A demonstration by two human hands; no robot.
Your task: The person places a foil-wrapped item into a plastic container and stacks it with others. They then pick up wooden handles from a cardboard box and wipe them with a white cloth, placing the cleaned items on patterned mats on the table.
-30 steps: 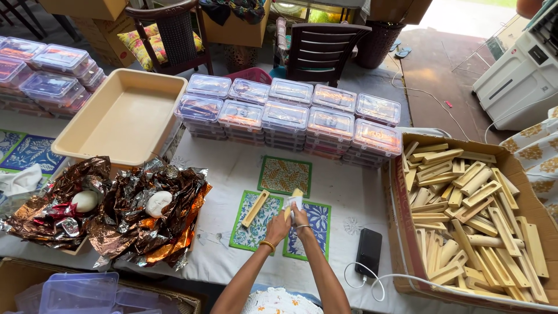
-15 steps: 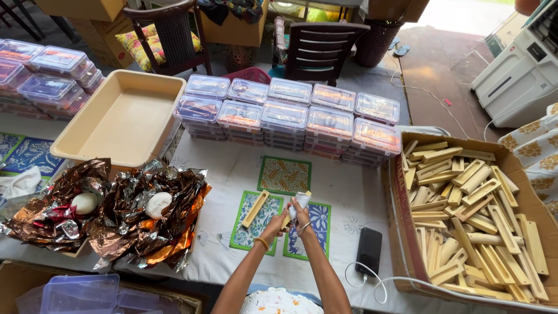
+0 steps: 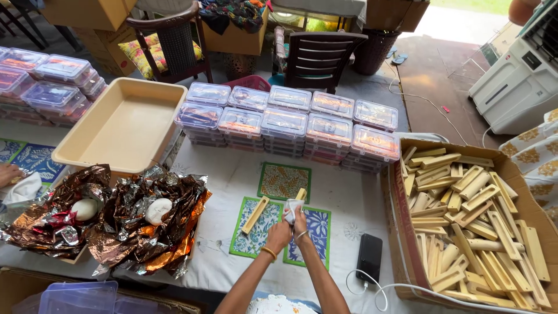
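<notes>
Both of my hands meet over the green and blue patterned mats (image 3: pixel 282 181) near the table's front edge. My left hand (image 3: pixel 279 235) and my right hand (image 3: pixel 300 222) hold a wooden stick (image 3: pixel 300 194) wrapped in a white cloth (image 3: pixel 290 210); only the stick's top end shows. A second pale wooden stick (image 3: pixel 255 215) lies loose on the green mat just left of my hands.
A cardboard box (image 3: pixel 407 232) full of wooden sticks stands at the right, a black phone (image 3: pixel 369 257) on a cable beside it. Stacked lidded food containers (image 3: pixel 288 119) line the back. A beige tray (image 3: pixel 125 125) and crumpled foil (image 3: pixel 122 224) with white lumps lie left.
My hands have stayed in the same spot, working the cloth around the stick. Nothing else on the table has moved.
</notes>
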